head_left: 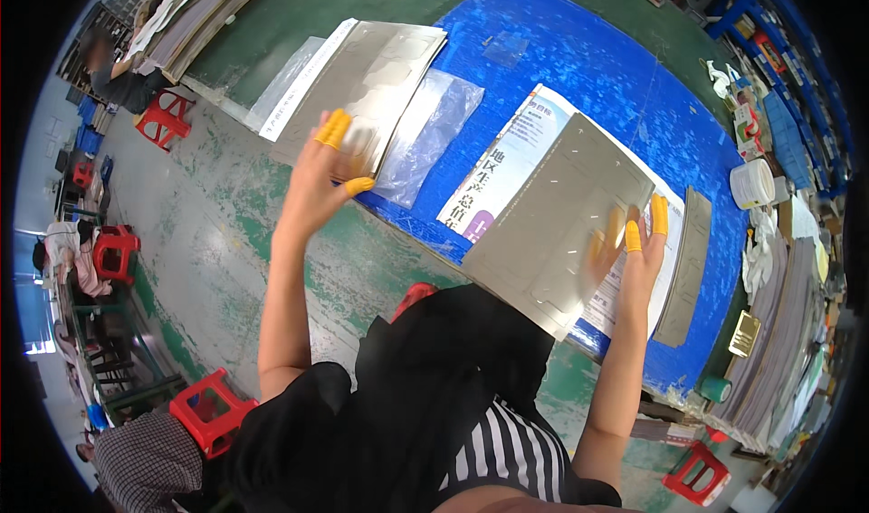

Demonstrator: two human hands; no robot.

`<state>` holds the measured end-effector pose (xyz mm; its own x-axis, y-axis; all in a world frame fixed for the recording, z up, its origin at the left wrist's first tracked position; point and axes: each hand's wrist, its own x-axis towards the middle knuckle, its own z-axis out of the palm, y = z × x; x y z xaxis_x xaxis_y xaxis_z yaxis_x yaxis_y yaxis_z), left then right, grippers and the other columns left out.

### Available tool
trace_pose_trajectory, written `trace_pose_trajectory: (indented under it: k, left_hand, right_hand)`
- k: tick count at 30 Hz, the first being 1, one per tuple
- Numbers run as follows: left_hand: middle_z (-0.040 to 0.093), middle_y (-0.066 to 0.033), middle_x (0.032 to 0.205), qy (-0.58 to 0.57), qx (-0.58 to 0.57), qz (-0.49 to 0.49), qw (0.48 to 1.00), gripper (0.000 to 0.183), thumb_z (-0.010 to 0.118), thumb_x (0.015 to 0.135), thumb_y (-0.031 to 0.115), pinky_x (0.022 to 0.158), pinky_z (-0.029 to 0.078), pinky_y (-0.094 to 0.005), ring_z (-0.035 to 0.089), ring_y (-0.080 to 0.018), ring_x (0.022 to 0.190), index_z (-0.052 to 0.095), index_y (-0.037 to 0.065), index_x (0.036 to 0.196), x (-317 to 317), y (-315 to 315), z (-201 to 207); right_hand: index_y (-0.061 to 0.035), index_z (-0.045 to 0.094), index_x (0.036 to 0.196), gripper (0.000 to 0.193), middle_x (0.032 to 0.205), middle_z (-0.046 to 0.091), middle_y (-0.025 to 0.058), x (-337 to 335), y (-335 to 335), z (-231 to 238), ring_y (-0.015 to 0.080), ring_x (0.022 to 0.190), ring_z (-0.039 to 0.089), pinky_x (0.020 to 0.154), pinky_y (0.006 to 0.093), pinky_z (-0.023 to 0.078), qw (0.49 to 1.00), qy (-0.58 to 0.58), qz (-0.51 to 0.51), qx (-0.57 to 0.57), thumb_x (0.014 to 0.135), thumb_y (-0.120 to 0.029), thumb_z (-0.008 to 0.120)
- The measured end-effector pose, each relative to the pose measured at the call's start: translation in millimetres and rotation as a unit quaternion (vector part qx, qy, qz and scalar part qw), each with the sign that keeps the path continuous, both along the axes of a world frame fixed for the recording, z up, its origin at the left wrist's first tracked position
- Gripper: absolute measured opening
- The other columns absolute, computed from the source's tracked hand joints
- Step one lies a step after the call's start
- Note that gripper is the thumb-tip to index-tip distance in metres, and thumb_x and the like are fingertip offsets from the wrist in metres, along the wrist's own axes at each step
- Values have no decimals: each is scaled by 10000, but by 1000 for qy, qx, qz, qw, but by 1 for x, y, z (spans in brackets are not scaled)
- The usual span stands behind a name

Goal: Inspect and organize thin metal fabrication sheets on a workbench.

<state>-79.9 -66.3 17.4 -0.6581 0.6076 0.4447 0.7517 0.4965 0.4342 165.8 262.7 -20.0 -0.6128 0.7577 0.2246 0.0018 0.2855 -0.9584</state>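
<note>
Grey, shiny sheet (534, 214): lies flat and aslant over a printed newspaper page (493, 165), near edge of a blue counter (615, 61), lowest corner jutting past the rim.

Containers: at the far right, a round white tub (752, 185), contents impossible to tell; just beyond, a blue tray (786, 142), too small and blurred to read inside. On the counter's left part, a clear plastic bag (439, 119), flattened, partly under a pile of similar grey sheets (385, 65); cannot tell whether holding anything.

Position relative to the hands: between both, far closer to the right. Right hand (644, 264): beside the sheet's right edge, thumb and fingers parted, yellow covers on some fingers, reflected in the shiny surface; cannot tell whether touching. Left hand (312, 174): well apart from the sheet, at the near side of the pile, unclenched, thumb spread away from the fingers, likewise yellow-covered; contact with the pile unclear.

Right of the newspaper page, flat on the blue: a narrow grey strip (685, 269). Lower left, on the floor: a red stool (214, 412).
</note>
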Motion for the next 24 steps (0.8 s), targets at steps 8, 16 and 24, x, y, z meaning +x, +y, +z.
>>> trace_pose_trajectory:
  k: [8,16,24]
  left_hand:
    - [374,-159,1318,-42,-166,47,984,772,748,604,313,1006,285,-365,316,-308,1245,425,-24,1219,-24,-23,-14]
    - [606,-118,876,-105,23,71,992,273,496,860,169,699,446,-298,579,-220,765,560,-23,1043,-45,-37,0]
    - [522,7,682,-20,486,206,849,184,458,891,171,503,394,-201,458,-68,523,567,23,899,-18,14,39]
  right_hand:
    - [-43,321,1301,526,1392,237,98,1,5,-9,215,1262,275,1046,355,239,1000,-3,-8,-9,807,58,470]
    - [-37,344,1290,511,1385,251,109,2,7,-10,222,1257,280,1029,356,263,1000,-13,-18,17,805,44,483]
    - [-54,415,1252,467,1360,278,121,3,5,-6,235,1238,301,1006,335,293,998,-35,-34,38,801,40,490]
